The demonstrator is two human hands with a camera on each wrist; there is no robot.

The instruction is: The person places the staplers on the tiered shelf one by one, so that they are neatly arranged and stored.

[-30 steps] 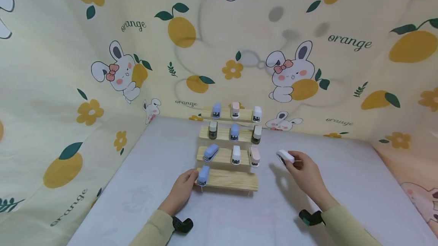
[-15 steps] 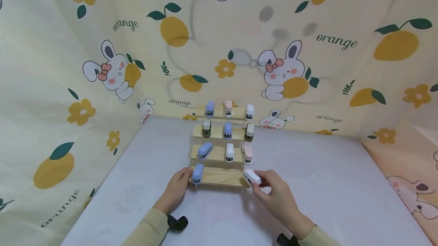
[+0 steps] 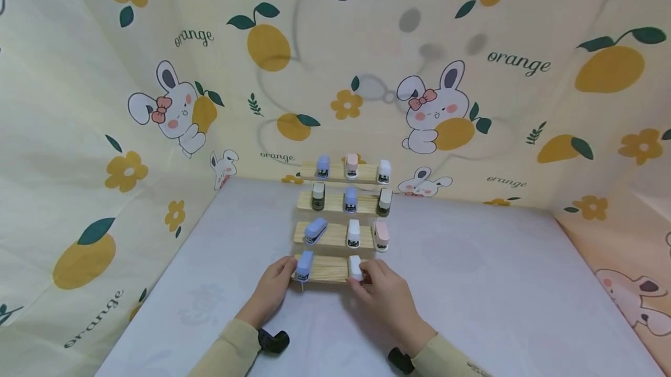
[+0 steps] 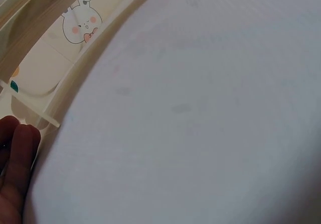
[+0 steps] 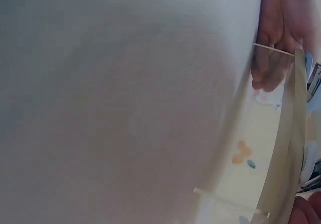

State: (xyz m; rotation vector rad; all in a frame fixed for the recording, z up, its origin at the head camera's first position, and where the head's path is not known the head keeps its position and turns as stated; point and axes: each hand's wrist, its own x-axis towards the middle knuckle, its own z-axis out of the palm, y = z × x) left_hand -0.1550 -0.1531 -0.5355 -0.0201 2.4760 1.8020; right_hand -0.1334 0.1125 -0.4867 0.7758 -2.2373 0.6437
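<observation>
A small white mini stapler sits at the right end of the lowest board of a stepped wooden shelf. My right hand pinches it from the right side, thumb toward the front and fingers behind. At the board's left end my left hand grips the edge, next to a blue mini stapler. From the left wrist, the left hand's fingertips show close to a thin shelf leg. Seen from the right wrist, the left hand has fingers under the board.
On the third tier stand a slanted blue stapler, a white one and a pink one. Above them are two grey-white staplers around a blue one. Blue, pink and white ones fill the top tier. A patterned cloth hangs behind.
My right hand has carried the white stapler leftward from beside the shelf, over the lowest board's right end, and turned it upright to face forward. The left hand has stayed at the board's left end.
</observation>
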